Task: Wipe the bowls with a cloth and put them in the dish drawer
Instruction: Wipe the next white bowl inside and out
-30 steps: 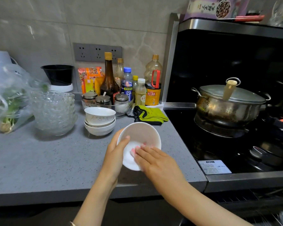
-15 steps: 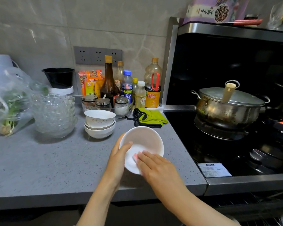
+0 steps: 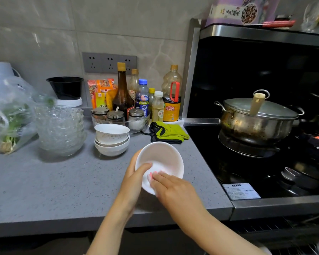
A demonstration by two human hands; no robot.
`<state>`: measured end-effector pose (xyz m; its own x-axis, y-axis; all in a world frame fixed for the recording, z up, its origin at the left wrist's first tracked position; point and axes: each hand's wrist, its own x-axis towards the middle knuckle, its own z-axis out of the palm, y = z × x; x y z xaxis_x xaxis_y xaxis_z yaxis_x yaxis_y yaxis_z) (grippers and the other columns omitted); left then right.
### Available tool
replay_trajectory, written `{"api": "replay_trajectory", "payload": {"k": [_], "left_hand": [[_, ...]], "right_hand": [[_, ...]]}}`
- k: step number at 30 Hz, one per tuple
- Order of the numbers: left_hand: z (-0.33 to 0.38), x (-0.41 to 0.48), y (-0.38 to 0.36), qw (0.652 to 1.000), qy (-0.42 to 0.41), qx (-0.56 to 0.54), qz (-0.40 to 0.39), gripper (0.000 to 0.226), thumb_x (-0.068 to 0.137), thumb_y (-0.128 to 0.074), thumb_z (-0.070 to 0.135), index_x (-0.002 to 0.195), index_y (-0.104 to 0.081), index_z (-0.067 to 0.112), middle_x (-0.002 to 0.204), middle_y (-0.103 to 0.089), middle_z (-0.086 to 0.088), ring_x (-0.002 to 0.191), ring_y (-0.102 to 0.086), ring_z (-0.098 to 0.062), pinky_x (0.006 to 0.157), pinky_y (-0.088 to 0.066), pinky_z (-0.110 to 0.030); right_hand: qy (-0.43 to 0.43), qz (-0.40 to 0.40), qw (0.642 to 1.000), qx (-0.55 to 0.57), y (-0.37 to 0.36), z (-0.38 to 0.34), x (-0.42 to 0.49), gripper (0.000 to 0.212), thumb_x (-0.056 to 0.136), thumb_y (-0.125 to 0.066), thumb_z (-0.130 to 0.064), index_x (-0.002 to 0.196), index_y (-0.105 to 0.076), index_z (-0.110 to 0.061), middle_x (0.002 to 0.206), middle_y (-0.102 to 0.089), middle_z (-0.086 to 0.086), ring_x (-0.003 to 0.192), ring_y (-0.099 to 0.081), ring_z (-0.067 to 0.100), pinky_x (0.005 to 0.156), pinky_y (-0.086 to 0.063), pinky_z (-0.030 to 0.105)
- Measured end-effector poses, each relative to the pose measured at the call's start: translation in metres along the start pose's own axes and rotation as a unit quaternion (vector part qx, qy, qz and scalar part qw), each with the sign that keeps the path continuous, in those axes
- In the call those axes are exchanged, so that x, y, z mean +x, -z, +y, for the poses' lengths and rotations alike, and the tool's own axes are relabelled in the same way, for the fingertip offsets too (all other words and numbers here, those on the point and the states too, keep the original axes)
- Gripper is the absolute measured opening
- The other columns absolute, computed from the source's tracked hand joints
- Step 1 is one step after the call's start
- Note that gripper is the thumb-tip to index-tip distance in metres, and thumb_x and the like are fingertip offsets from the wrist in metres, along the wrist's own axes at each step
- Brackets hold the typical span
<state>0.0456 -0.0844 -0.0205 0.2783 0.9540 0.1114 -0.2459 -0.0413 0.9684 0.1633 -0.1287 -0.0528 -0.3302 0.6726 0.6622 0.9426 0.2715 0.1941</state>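
White bowl [image 3: 162, 157] tilts toward us above the counter [image 3: 44, 190]; we grip it with our left hand [image 3: 134, 181], thumb hooked over the rim. Our right hand [image 3: 173, 188] presses a pink cloth [image 3: 151, 176] inside it with flat fingers. Stacked bowls [image 3: 111, 140] stand behind.

The plain white bowl [image 3: 162, 159] I'm holding tilts toward me, just left of the hob [image 3: 247, 172], with a pale pink cloth [image 3: 151, 176] pressed against its near inner wall. More white bowls [image 3: 111, 138] stand stacked upright, farther left of the hob.
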Motion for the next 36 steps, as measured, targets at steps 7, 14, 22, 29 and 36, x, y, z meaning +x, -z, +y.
{"api": "replay_trajectory", "payload": {"k": [7,14,22,29,36], "left_hand": [[0.003,0.004,0.001,1.000,-0.010,0.013,0.001,0.022,0.099,-0.043,0.017,0.101,-0.062,0.029,0.098,-0.068,0.000,0.095,-0.063,-0.017,0.078,-0.049,-0.026],[0.001,0.000,-0.004,1.000,-0.010,-0.023,-0.007,0.023,0.096,-0.047,0.019,0.107,-0.065,0.030,0.104,-0.071,-0.002,0.095,-0.067,-0.014,0.074,-0.051,-0.024],[0.003,0.000,-0.001,0.999,-0.006,-0.025,0.021,0.020,0.097,-0.044,0.016,0.101,-0.064,0.020,0.099,-0.070,-0.009,0.084,-0.067,-0.016,0.070,-0.053,-0.025],[0.005,-0.001,-0.001,0.999,-0.008,-0.029,0.013,0.022,0.093,-0.051,0.015,0.111,-0.062,0.021,0.094,-0.074,0.003,0.086,-0.069,-0.007,0.067,-0.053,-0.020],[0.004,0.002,0.000,1.000,-0.001,-0.007,0.023,0.019,0.094,-0.050,0.016,0.106,-0.063,0.020,0.099,-0.070,-0.005,0.091,-0.064,-0.020,0.073,-0.049,-0.029]], "right_hand": [[0.015,0.062,0.997,0.035,0.000,0.005,0.001,0.034,0.082,-0.045,-0.026,0.092,-0.078,-0.022,0.097,-0.074,-0.011,0.089,-0.070,0.007,0.072,-0.049,0.017],[0.053,0.037,0.997,-0.052,0.008,0.008,-0.003,0.038,0.064,-0.080,-0.015,0.102,-0.076,-0.011,0.104,-0.073,0.002,0.094,-0.071,0.015,0.073,-0.051,0.022],[0.068,0.090,0.994,0.009,0.002,0.010,0.000,0.041,0.099,-0.035,-0.020,0.098,-0.076,-0.014,0.102,-0.073,-0.003,0.092,-0.069,0.013,0.085,-0.045,0.024],[0.077,0.100,0.991,-0.036,0.009,0.013,0.002,0.033,0.092,-0.044,-0.017,0.100,-0.076,-0.012,0.101,-0.073,0.000,0.093,-0.070,0.015,0.084,-0.047,0.024],[0.079,0.097,0.992,0.015,0.003,0.015,0.001,0.047,0.103,-0.029,-0.023,0.101,-0.075,-0.016,0.104,-0.072,-0.003,0.096,-0.068,0.013,0.088,-0.044,0.025]]}}
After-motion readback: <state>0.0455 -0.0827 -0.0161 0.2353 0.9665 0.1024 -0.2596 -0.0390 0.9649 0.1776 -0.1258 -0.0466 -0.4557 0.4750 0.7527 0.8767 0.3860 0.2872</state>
